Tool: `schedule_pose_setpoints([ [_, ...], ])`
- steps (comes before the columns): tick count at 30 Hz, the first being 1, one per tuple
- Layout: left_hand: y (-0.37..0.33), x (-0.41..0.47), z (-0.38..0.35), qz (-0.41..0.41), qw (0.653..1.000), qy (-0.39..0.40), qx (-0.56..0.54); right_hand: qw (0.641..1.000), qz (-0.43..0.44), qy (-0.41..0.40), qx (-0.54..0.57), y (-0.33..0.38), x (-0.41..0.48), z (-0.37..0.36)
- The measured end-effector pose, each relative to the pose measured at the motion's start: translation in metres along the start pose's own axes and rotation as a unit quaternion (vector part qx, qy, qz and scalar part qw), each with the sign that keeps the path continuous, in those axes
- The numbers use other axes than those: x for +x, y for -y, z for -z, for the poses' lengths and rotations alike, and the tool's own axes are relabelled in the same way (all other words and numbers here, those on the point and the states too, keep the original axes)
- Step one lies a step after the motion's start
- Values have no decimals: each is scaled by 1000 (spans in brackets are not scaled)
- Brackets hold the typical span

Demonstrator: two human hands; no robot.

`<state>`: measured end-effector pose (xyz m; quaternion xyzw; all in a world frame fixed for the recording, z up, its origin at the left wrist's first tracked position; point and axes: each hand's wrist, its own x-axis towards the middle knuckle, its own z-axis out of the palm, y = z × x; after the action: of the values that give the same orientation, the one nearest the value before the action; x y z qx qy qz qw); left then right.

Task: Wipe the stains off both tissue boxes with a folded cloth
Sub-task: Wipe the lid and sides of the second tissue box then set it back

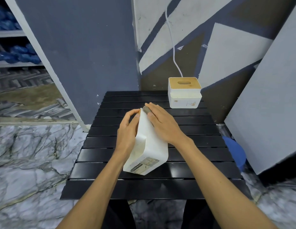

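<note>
A white tissue box [149, 146] lies tipped over on the black slatted table [185, 187], its labelled base facing me. My left hand [128, 129] grips its left side, fingers curled over the far top edge. My right hand [162, 123] lies flat on the box's right face and presses a small grey folded cloth [146, 109] against it near the far end; most of the cloth is hidden under the fingers. A second white tissue box [184, 93] with a wooden lid stands upright at the table's far right corner, with brownish stains on its front.
A white cable [173, 47] hangs down the painted wall behind the upright box. A grey panel [268, 104] leans at the right, with a blue object [235, 151] at its foot. Marble floor surrounds the table; shelves with blue bundles [16, 52] stand at the left.
</note>
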<state>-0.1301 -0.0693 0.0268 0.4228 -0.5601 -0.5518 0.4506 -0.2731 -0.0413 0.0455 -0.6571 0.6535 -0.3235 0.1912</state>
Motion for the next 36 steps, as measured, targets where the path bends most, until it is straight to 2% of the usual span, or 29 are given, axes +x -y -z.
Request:
schedule_pose_setpoints([
  [6, -1, -4, 4, -3, 1000, 9, -7, 981, -102, 49, 159, -18, -9, 18],
  [12, -4, -7, 14, -59, 997, 46, -31, 965, -99, 40, 240, -11, -21, 32],
  [20, 7, -11, 25, -139, 986, 92, -13, 968, -37, -21, 248, -8, -42, 22],
  [24, 11, -20, 33, -142, 985, 96, 12, 981, -2, -50, 188, -2, -60, 17],
  [29, 4, -33, 44, -83, 992, 88, 24, 991, 53, -73, 95, 15, -82, 4],
  [33, -10, -33, 46, 42, 997, 29, 62, 991, 63, -100, 58, 30, -93, -11],
  [36, -19, -34, 44, 119, 992, -20, 28, 993, 72, -90, 21, 38, -101, -20],
])
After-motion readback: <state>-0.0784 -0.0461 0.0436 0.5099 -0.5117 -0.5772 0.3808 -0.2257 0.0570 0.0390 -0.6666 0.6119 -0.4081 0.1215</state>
